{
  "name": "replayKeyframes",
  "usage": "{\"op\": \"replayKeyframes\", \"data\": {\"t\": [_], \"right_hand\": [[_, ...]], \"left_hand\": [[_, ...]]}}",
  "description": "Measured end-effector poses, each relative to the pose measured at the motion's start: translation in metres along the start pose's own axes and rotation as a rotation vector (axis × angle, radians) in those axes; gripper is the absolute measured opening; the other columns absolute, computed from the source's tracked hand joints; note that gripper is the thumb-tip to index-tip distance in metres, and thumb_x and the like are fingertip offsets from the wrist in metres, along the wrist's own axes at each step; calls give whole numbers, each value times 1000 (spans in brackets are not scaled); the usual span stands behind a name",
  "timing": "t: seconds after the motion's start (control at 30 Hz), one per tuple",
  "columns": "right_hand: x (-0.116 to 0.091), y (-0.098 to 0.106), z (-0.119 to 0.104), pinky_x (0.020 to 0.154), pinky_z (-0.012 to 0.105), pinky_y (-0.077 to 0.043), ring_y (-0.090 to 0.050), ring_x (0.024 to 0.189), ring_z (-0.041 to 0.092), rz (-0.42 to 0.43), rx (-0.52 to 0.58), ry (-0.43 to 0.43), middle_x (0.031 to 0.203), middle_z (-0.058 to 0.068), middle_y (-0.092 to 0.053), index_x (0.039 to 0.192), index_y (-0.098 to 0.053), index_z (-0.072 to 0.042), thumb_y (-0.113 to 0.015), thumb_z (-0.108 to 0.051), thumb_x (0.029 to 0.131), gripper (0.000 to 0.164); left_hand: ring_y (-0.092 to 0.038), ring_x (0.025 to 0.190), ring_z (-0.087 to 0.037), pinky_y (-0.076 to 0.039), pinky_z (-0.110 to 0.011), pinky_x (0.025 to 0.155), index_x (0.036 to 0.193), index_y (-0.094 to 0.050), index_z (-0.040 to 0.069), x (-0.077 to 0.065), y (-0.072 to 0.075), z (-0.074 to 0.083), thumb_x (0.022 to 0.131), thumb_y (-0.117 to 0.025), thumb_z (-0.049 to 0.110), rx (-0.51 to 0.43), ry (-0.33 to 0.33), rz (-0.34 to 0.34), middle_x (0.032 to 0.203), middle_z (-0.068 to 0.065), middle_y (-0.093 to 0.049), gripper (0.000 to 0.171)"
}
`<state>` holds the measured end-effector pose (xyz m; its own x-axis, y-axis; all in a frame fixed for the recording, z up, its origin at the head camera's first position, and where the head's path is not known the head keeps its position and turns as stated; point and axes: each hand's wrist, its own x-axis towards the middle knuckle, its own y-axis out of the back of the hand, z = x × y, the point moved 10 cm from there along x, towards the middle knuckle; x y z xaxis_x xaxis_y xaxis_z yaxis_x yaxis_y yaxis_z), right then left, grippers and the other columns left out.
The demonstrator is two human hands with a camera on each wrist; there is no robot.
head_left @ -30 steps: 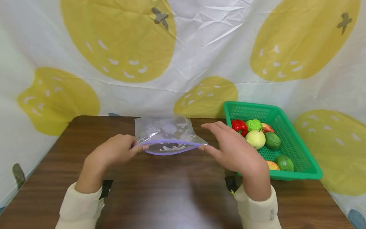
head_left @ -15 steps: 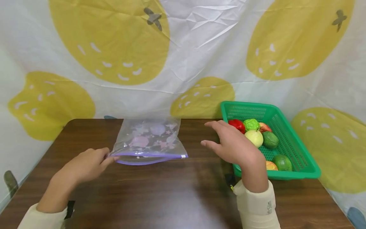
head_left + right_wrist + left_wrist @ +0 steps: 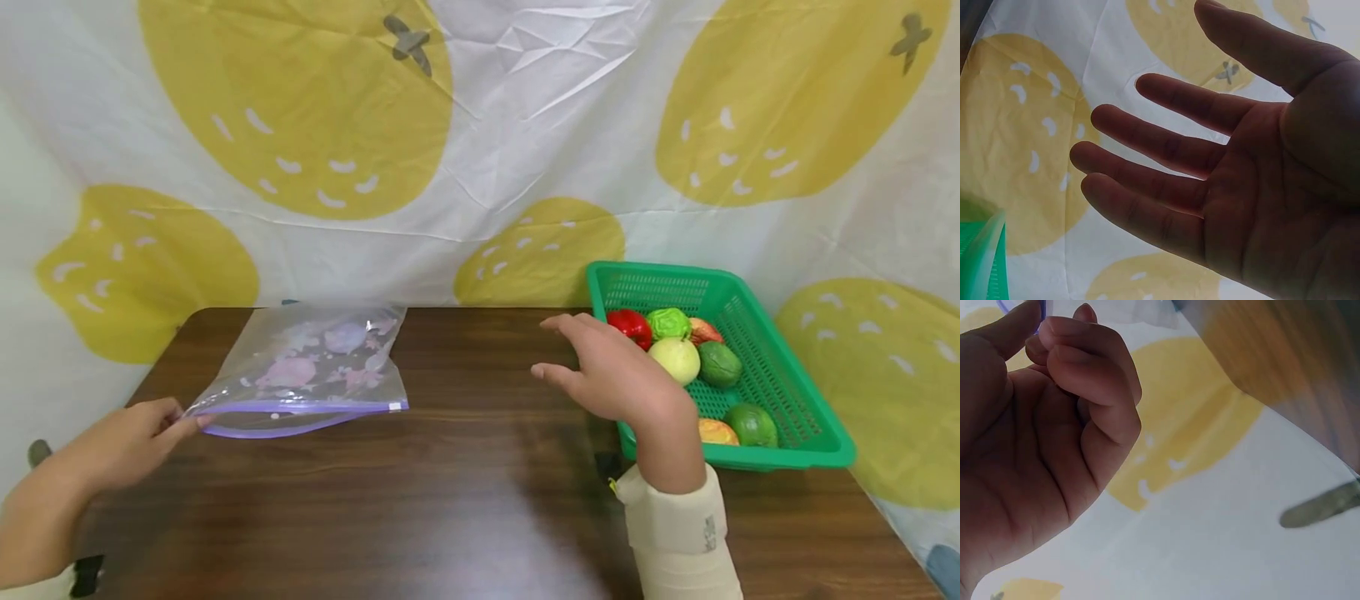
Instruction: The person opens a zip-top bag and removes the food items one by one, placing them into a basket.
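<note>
A clear zip bag [image 3: 322, 358] with a purple zip edge, a white slider and pink and violet prints lies on the left of the table. Its mouth gapes slightly toward the near side. My left hand [image 3: 123, 446] pinches the bag's left mouth corner between thumb and fingers; the left wrist view shows the curled fingers [image 3: 1094, 375] with a bit of purple edge at the thumb. Over the table beside the basket, my right hand [image 3: 618, 375] is held with fingers spread and nothing in it, as the right wrist view also shows.
A green basket [image 3: 798, 392] at the right holds a red pepper [image 3: 630, 327], a pale round fruit [image 3: 677, 361], a green avocado-like piece [image 3: 720, 364] and several other fruits and vegetables. A lemon-print cloth [image 3: 525, 125] hangs behind the brown table [image 3: 450, 517].
The right hand has let go of the bag's right corner and stays near the basket. My left hand has drawn the bag leftward across the table.
</note>
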<state>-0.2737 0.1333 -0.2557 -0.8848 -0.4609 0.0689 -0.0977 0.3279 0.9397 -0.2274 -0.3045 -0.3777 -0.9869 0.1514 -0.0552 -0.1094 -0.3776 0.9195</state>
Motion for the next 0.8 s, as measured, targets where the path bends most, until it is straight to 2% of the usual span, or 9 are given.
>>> {"op": "replayKeyframes", "data": {"t": [0.2,0.33,0.4,0.5,0.57,0.63,0.7,0.8], "right_hand": [[6,-6,0,103,53,-44,-46,127,29,-23,15,-5,140,14,-54,142,-48,-5,-66,-36,92,61],[8,-11,1,103,53,-45,-47,126,29,-31,29,-10,140,14,-54,142,-48,-5,-66,-35,92,61],[9,-12,0,103,53,-45,-47,126,30,-29,32,-6,139,15,-54,141,-49,-5,-66,-34,92,60],[10,-10,0,102,53,-45,-48,124,29,-20,26,-1,138,14,-55,140,-49,-5,-65,-34,93,58],[11,-9,-1,102,52,-45,-49,124,29,-13,21,8,138,15,-55,140,-50,-4,-64,-32,94,56],[11,-9,-2,103,52,-45,-49,123,29,-10,13,18,137,15,-55,139,-50,-3,-63,-32,95,55],[12,-11,-3,103,53,-45,-49,124,30,-11,11,30,138,16,-55,139,-50,-2,-63,-31,95,54],[11,-14,-5,104,53,-44,-49,125,30,-3,14,35,139,16,-54,139,-49,-2,-63,-32,95,55]], "left_hand": [[-41,54,-16,-36,-33,52,78,-57,2,-7,-4,-17,103,-49,32,-15,25,10,60,1,-42,39],[-51,62,-21,-44,-40,57,86,-58,-3,-9,-1,-25,99,-56,34,4,32,22,67,-4,-55,40],[-59,70,-30,-49,-48,63,95,-56,-9,-10,1,-29,96,-60,38,6,48,17,76,-16,-64,47],[-60,85,-49,-49,-61,72,109,-48,-20,-7,10,-25,91,-66,42,1,55,21,92,-37,-63,68],[-52,97,-61,-44,-70,79,122,-38,-24,-2,23,-11,90,-66,46,19,65,43,107,-49,-54,82],[-43,104,-65,-39,-74,84,129,-32,-26,2,42,13,92,-61,50,48,65,79,116,-53,-45,89],[-34,110,-68,-32,-77,89,133,-32,-24,5,62,48,94,-55,53,80,58,138,123,-55,-38,89],[-32,115,-64,-28,-76,93,132,-41,-18,6,84,116,96,-54,50,74,-24,263,127,-48,-39,79]]}}
